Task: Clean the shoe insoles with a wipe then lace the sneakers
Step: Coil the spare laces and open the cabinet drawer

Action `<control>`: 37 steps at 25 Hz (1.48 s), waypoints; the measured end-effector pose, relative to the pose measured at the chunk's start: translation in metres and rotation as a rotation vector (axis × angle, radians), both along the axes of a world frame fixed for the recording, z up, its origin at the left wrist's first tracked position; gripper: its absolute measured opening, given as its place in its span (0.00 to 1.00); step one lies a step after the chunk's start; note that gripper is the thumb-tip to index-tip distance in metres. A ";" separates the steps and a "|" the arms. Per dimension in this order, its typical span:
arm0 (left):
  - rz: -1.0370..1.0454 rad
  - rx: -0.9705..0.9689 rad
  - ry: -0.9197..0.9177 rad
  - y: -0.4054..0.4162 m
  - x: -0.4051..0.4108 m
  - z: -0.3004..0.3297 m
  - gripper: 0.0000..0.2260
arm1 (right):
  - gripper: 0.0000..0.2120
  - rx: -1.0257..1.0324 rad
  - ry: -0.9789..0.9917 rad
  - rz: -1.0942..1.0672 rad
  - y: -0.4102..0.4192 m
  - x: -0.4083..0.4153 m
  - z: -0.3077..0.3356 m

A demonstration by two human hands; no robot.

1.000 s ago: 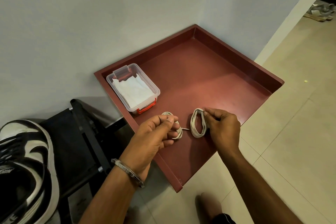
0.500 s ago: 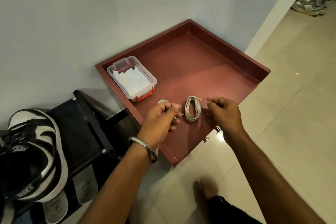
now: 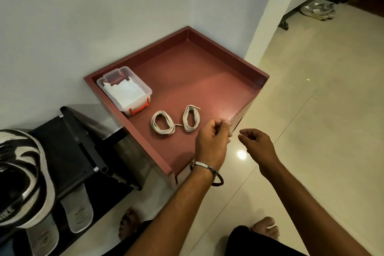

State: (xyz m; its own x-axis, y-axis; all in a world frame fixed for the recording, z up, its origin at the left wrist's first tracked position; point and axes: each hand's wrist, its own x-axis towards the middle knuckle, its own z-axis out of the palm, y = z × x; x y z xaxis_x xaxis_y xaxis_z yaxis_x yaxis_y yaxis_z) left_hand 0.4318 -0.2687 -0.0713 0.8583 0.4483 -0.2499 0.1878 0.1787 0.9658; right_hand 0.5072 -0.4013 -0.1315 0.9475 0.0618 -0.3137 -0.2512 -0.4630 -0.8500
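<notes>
1. Two coiled laces lie side by side on the red tray-topped surface [image 3: 207, 81], near its front edge: left lace coil [image 3: 162, 125], right lace coil [image 3: 191, 118]. Bundled tight, probably so they stay untangled until lacing.
2. Left hand [image 3: 212, 141] hovers over the front edge just right of the coils, fingers loosely curled, holding nothing that I can see.
3. Right hand [image 3: 256, 143] is off the surface, over the floor [image 3: 311, 110], fingers relaxed and apart, empty.
4. Clear plastic box [image 3: 124, 89] with orange latch sits at the back-left corner against the wall, lid off; white wipes [image 3: 122, 92] inside, ready to pull.
5. Black-and-white sneaker [image 3: 18, 172] is at far left on a black shoe rack [image 3: 83, 147], well apart from the laces; two grey insoles [image 3: 78, 212] lie on the rack's lower shelf.
6. Judgement: wiping not begun; nothing is in hand. Next likely reach is for the wipes or insoles.
</notes>
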 end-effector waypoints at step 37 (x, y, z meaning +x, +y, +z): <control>0.108 -0.641 0.579 -0.113 -0.022 -0.089 0.31 | 0.08 0.016 0.401 -0.085 -0.053 0.002 -0.068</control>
State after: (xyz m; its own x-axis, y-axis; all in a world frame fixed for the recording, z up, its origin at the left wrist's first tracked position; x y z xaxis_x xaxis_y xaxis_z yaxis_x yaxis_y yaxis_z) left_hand 0.4103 -0.3819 -0.1600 0.4792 0.1438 -0.8659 0.5688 0.7004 0.4311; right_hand 0.5095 -0.4546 -0.1992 0.7520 -0.0035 -0.6591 -0.6012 -0.4138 -0.6836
